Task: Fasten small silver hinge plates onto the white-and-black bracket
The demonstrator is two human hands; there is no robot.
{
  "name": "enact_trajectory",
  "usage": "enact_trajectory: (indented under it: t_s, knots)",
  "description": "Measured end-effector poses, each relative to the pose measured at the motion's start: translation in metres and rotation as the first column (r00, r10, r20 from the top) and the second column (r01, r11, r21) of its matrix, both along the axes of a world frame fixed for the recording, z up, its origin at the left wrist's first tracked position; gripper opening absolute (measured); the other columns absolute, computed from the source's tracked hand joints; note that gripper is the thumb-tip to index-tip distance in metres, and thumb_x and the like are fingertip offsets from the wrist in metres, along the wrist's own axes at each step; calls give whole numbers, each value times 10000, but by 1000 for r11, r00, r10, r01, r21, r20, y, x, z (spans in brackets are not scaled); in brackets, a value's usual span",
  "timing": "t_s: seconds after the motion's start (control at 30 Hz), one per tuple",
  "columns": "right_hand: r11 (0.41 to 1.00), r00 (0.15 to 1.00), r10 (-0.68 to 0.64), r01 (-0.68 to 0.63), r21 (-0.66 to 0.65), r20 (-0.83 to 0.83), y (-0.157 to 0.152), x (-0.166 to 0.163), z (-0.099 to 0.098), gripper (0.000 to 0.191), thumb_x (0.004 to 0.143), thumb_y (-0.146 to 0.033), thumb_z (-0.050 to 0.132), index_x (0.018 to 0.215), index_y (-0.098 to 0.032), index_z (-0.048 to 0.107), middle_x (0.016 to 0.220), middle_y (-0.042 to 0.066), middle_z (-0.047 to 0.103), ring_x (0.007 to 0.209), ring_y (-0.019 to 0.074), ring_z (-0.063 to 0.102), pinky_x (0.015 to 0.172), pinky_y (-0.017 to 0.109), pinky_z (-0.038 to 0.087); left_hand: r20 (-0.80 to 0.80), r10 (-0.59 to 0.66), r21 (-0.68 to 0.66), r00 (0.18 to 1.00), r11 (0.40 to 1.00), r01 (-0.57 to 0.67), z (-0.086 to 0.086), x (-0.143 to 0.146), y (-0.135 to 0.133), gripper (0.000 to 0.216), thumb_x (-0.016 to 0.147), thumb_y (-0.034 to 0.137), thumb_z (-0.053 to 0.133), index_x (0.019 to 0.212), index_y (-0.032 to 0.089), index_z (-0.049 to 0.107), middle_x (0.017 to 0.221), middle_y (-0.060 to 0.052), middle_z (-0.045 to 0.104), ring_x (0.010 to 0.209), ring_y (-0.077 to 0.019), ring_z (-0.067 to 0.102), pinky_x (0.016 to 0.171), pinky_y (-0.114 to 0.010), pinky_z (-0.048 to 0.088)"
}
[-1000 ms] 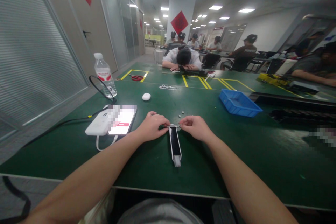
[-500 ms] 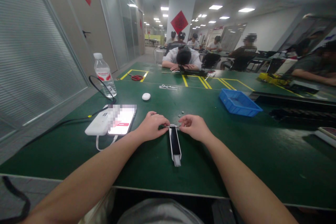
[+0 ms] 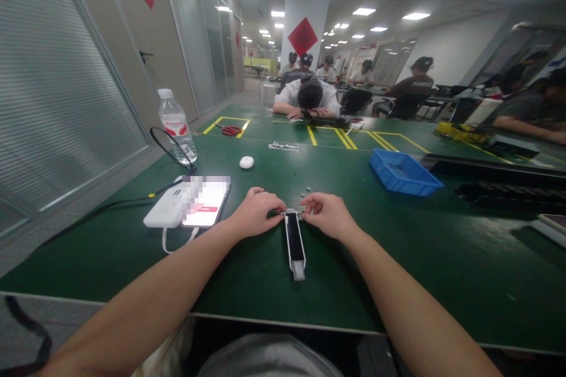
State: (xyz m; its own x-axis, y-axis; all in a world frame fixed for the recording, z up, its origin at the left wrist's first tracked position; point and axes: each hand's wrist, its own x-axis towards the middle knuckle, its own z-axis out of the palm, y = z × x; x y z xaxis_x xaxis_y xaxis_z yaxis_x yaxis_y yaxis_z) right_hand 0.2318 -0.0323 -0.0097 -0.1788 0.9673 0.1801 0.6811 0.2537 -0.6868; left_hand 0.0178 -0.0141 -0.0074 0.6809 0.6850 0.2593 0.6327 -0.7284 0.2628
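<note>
A long, narrow white-framed piece with a black inset (image 3: 295, 241) lies on the green table, a pale tab at its near end. Across its far end runs a thin metal rod (image 3: 292, 211). My left hand (image 3: 259, 212) is closed, thumb and forefinger pinching at the rod's left end. At the right end, the curled fingers of my right hand (image 3: 326, 214) are closed on it too; the fingertips partly hide it. Just beyond my right hand lie two small metal nuts, a nearer nut (image 3: 303, 195) and a farther nut (image 3: 308, 189).
To the left are a white power bank (image 3: 163, 206), a lit phone (image 3: 207, 203), cables and a water bottle (image 3: 177, 129). A white earbud case (image 3: 246, 162) lies ahead, a blue bin (image 3: 404, 173) to the right. Red-handled scissors (image 3: 231, 130) lie farther off. A person (image 3: 307, 97) rests their head on the table.
</note>
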Motion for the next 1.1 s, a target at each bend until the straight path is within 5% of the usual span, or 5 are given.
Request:
enact_trajectory:
  t_s: [0.33, 1.1]
  knots:
    - [997, 998, 24, -29, -71, -63, 2, 3, -2, 250, 647, -74, 598, 878, -153, 650, 677, -14, 657, 558, 94, 553, 582, 220, 449, 1, -9, 9, 1000, 1000, 9, 0, 0, 1, 135, 839, 259, 539, 934, 224, 629, 936, 4, 676, 911, -174, 597, 953, -413, 268]
    - [1000, 1000, 23, -23, 5, -2, 5, 6, -8, 209, 668, -174, 688, 874, -168, 652, 673, -13, 657, 575, 111, 573, 587, 246, 456, 5, 0, -2, 1000, 1000, 0, 0, 0, 0, 138, 840, 265, 536, 935, 224, 628, 952, 5, 679, 931, -179, 595, 968, -421, 257]
